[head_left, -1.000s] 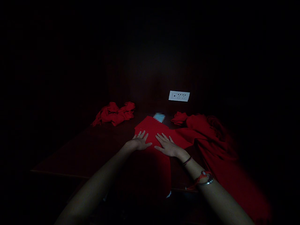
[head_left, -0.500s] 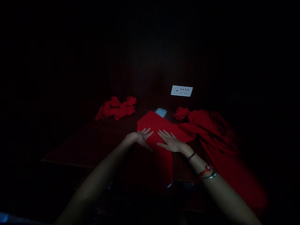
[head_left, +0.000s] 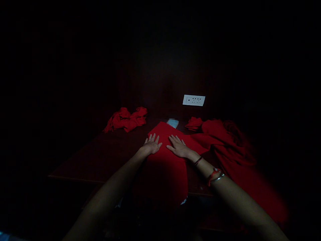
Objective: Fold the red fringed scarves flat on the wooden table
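A red cloth (head_left: 167,170) lies over the dark table and hangs past its front edge. My left hand (head_left: 151,145) rests flat on the cloth's left side, fingers spread. Opposite it, my right hand (head_left: 177,147) lies palm down on the same cloth, its fingers also stretched out. Neither hand grips anything. Toward the right, the red fabric runs into a larger rumpled heap (head_left: 225,137) that drops over the table's front. Deep shadow hides much of the cloth's lower part.
The dark table (head_left: 82,164) ends at a front edge near me. A crumpled red fabric with fringes (head_left: 127,119) lies at the back left. Behind the cloth is a small pale, blurred item (head_left: 173,123). A white socket plate (head_left: 194,100) is on the back wall.
Both hands have slid slightly farther up the cloth; the left hand has turned flatter, with its fingers pointing more forward. The view has shifted a little.
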Demonstrator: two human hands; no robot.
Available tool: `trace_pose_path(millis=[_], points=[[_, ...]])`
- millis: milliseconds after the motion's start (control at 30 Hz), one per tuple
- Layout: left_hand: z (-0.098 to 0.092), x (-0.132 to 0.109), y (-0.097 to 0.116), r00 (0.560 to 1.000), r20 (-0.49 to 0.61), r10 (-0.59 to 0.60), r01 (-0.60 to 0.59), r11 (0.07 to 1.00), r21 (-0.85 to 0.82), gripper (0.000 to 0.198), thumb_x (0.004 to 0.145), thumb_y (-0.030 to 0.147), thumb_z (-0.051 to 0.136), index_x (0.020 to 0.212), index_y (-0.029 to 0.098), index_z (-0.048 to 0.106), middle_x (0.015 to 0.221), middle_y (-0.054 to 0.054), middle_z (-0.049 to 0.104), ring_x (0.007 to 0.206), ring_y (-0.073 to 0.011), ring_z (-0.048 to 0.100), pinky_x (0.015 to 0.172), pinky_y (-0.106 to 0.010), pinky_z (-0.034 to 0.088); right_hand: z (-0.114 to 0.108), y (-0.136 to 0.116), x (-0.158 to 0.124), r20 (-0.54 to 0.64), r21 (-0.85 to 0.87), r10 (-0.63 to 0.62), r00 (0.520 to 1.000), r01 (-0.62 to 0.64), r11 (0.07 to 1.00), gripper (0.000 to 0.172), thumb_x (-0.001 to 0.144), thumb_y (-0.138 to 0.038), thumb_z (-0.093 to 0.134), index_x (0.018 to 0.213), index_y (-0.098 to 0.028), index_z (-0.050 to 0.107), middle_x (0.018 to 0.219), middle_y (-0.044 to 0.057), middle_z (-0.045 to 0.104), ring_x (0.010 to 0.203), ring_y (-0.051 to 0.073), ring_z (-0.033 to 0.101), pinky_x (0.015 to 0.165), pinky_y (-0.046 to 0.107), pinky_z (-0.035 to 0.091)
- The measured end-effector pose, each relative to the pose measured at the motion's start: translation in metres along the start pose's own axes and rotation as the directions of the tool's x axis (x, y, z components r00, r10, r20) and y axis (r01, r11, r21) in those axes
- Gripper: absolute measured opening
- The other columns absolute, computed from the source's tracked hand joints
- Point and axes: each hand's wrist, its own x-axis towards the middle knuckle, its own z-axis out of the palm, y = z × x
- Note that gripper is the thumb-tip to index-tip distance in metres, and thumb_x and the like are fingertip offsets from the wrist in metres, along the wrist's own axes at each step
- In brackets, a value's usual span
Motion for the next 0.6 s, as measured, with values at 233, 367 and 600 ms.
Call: trace_pose_path(millis=[233, 367, 600], points=[[0.005, 0.003, 0.002, 0.995, 0.085, -0.048, 0.045, 0.998, 0.045, 0.059, 0.08, 0.047, 0.012, 0.13, 0.017, 0.007, 0.135, -0.008, 0.0, 0.122, -0.0222, 0.001, 0.096, -0.043, 0.005, 0.005, 0.041, -0.014, 0.062, -0.09, 0.205, 0.977, -0.199, 0.976, 0.067, 0.077, -0.057, 0.008, 0.13, -0.016, 0.009, 0.136, 0.005, 0.005, 0.123, 0.02, 0.003, 0.097, 0.041, 0.008], [0.005, 0.002, 0.006, 0.997, 0.03, -0.071, 0.068, 0.994, 0.089, 0.057, 0.08, 0.046, 0.012, 0.13, 0.017, 0.011, 0.135, -0.006, 0.003, 0.122, -0.0222, 0.001, 0.096, -0.044, 0.002, -0.007, 0.048, -0.019, -0.03, -0.126, 0.276, 0.961, -0.278, 0.952, 0.066, 0.079, -0.053, 0.007, 0.129, -0.011, 0.016, 0.135, 0.008, 0.012, 0.122, 0.02, 0.006, 0.097, 0.041, 0.008], [0.005, 0.002, 0.001, 0.997, 0.034, -0.072, 0.069, 0.995, 0.073, 0.055, 0.081, 0.04, 0.012, 0.13, 0.017, 0.008, 0.135, -0.004, 0.002, 0.122, -0.0205, 0.001, 0.097, -0.043, 0.005, 0.001, -0.011, 0.019, 0.023, -0.082, -0.021, 1.0, 0.022, 0.996, 0.062, 0.078, -0.055, 0.005, 0.13, -0.021, 0.01, 0.136, 0.002, 0.006, 0.123, 0.019, 0.002, 0.096, 0.043, 0.005]])
